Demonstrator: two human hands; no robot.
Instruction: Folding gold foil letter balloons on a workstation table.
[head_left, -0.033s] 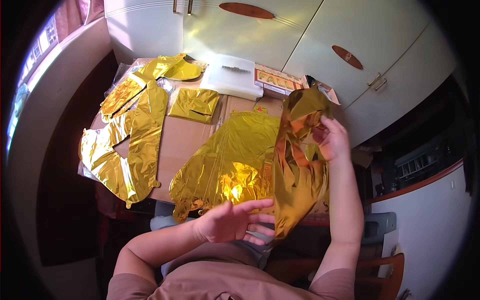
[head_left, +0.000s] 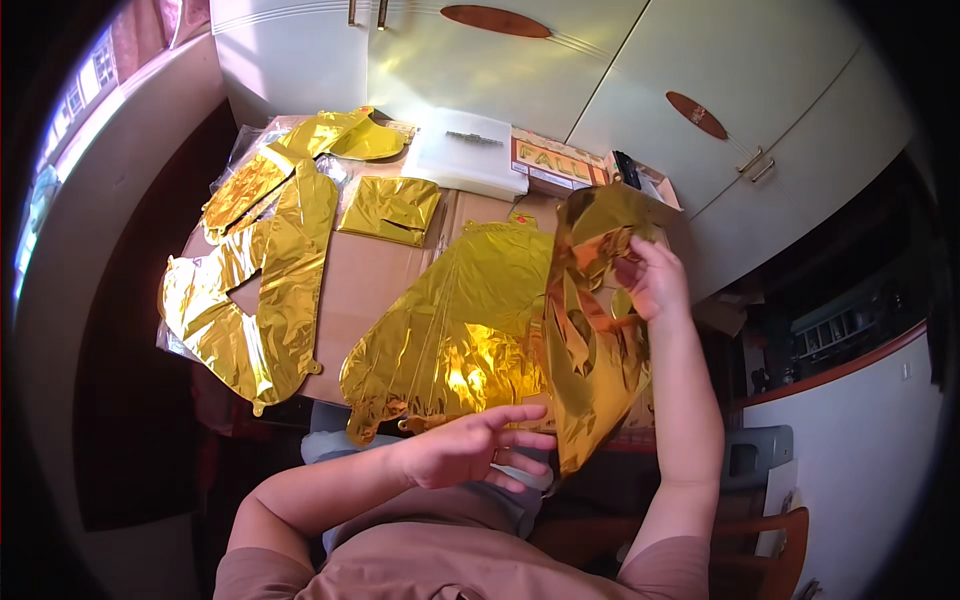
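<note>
My right hand (head_left: 655, 278) pinches a crumpled gold foil balloon (head_left: 600, 350) near its upper right side. The deflated foil hangs down over the front edge of the table, and its lower tip points toward my lap. My left hand (head_left: 482, 447) is open with fingers spread, beside the foil's lower left edge; whether a fingertip touches it I cannot tell. Just left of the held balloon, a wide flat gold foil balloon (head_left: 450, 320) lies on the table, its right part covered. Farther left lies a gold foil balloon with a triangular opening (head_left: 290, 270).
A folded gold foil balloon (head_left: 388, 210) and another gold foil piece (head_left: 350, 135) lie toward the back. Behind them stand a white translucent box (head_left: 465, 155) and a printed carton (head_left: 555, 160). White cabinets (head_left: 480, 70) close off the far side. A wooden chair (head_left: 790, 545) is at lower right.
My right hand and the held balloon have shifted slightly left and down. My left hand stays near the foil's lower edge, its fingers a little moved.
</note>
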